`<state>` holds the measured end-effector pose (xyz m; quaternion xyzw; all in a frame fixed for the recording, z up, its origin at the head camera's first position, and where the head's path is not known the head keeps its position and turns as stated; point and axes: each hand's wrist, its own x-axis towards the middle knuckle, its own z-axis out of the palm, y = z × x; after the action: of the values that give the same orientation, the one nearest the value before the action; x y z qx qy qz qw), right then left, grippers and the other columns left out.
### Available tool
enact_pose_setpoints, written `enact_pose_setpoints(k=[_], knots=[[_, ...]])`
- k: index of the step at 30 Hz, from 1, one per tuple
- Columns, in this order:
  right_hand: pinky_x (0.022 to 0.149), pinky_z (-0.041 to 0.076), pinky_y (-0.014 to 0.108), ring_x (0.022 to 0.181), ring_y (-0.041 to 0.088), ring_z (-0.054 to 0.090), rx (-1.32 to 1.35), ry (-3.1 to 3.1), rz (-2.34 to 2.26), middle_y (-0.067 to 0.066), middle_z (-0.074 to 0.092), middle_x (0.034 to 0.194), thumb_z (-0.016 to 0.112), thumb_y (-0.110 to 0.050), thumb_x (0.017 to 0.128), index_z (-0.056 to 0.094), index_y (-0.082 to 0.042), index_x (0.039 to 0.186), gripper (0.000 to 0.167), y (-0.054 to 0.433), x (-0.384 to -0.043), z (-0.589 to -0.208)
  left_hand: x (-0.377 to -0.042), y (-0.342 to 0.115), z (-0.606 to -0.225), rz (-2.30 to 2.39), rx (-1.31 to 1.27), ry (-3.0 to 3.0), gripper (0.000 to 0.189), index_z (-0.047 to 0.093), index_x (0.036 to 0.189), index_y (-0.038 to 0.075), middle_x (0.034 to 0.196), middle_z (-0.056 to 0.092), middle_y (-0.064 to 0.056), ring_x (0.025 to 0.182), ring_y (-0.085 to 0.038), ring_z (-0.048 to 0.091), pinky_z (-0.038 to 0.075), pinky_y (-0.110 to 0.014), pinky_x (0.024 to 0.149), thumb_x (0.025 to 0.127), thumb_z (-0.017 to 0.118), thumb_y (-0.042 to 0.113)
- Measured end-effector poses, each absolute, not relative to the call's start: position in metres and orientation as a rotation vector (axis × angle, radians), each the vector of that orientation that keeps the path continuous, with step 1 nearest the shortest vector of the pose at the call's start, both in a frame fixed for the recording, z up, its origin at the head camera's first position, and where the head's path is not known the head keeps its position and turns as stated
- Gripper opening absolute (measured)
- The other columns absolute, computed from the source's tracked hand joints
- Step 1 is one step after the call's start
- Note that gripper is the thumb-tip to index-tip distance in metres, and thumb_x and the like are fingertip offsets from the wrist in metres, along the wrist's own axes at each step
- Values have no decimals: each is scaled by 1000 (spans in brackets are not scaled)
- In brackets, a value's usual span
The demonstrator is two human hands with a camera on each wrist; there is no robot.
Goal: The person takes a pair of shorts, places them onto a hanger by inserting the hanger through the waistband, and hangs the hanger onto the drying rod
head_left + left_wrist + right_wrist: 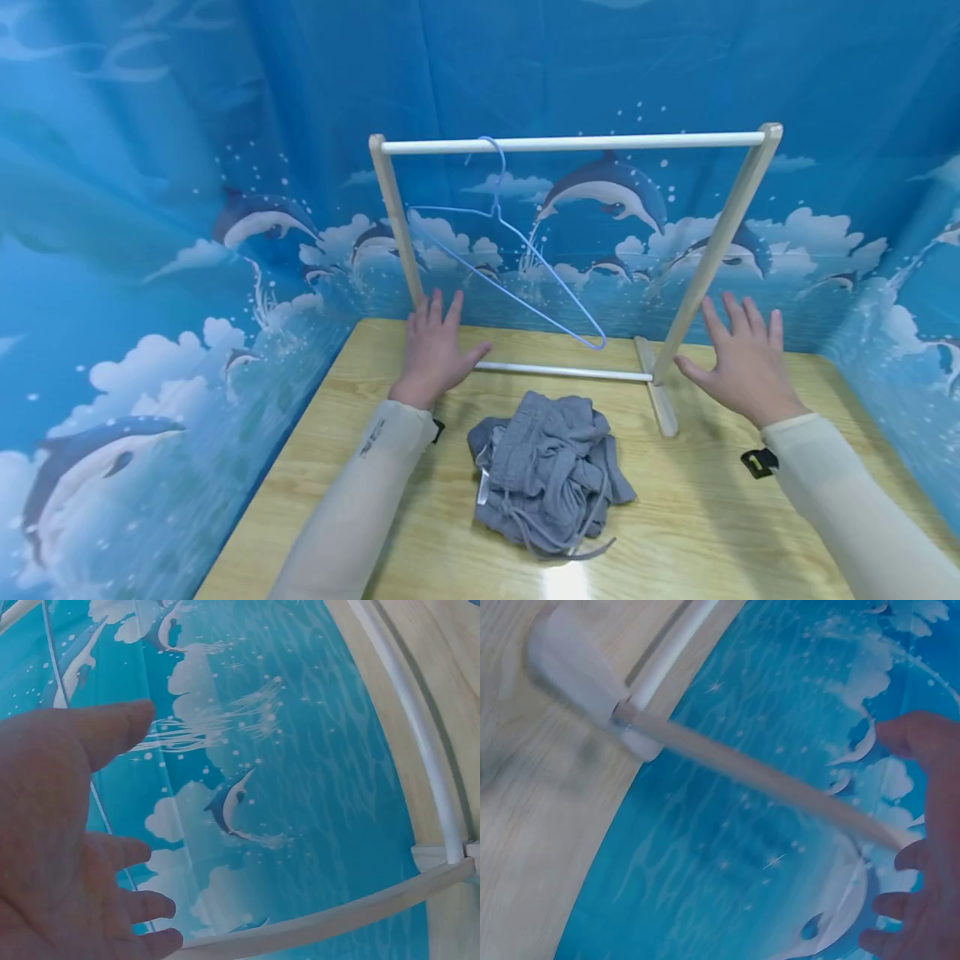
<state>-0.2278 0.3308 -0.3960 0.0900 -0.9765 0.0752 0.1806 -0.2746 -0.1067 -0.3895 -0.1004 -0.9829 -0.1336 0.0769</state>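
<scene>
A small clothes rack of pale wooden posts and white rods (577, 143) stands on the table, and a light blue wire hanger (551, 271) hangs tilted from its top rod. My left hand (435, 354) is beside the left post with fingers spread; in the left wrist view its thumb and fingers overlap the hanger's wire. At the right post (712, 250), my right hand (742, 367) reaches forward with its fingers apart, holding nothing. A bunched pair of grey drawstring pants (555, 467) lies in front of the rack, between the two forearms.
The light wood table (315, 500) is bordered at the back and sides by a blue curtain (187, 350) printed with dolphins and clouds. The rack's right foot (663, 408) juts toward the front, and a lower white rod (562, 372) runs low across the rack.
</scene>
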Motion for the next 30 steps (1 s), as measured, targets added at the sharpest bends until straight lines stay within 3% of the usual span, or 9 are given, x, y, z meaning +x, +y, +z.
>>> enact_pose_setpoints(k=[9, 16, 24, 30], knots=[[117, -3, 76, 149, 60, 11, 271, -2731, 209, 34, 15, 164, 76, -37, 90, 22, -3, 164, 97, 319, -224, -387, -270, -112, -381, -376, -262, -2987, 97, 8, 168, 20, 172, -3, -19, 158, -40, -6, 5, -61, 125, 97, 55, 68], [118, -6, 73, 150, 59, 9, 261, -2720, 253, 35, 16, 164, 76, -33, 91, 20, -4, 164, 97, 323, -225, -387, -266, -110, -382, -392, -308, -2969, 96, 11, 168, 21, 172, 0, -19, 158, -40, 0, 10, -61, 125, 97, 58, 66], [115, -17, 72, 152, 56, -7, 134, -2779, 227, 32, 1, 168, 71, -57, 92, 9, -9, 166, 108, 333, -226, -389, -269, -104, -387, -403, -372, -2950, 95, 11, 168, 27, 173, -1, -17, 159, -39, 0, 9, -62, 125, 96, 60, 66], [114, -17, 73, 152, 56, -8, 156, -2799, 230, 34, 3, 167, 67, -64, 91, 7, -10, 166, 110, 336, -225, -392, -270, -103, -389, -437, -363, -2966, 103, 6, 168, 25, 173, -1, -17, 159, -38, -4, 8, -69, 121, 93, 60, 70]])
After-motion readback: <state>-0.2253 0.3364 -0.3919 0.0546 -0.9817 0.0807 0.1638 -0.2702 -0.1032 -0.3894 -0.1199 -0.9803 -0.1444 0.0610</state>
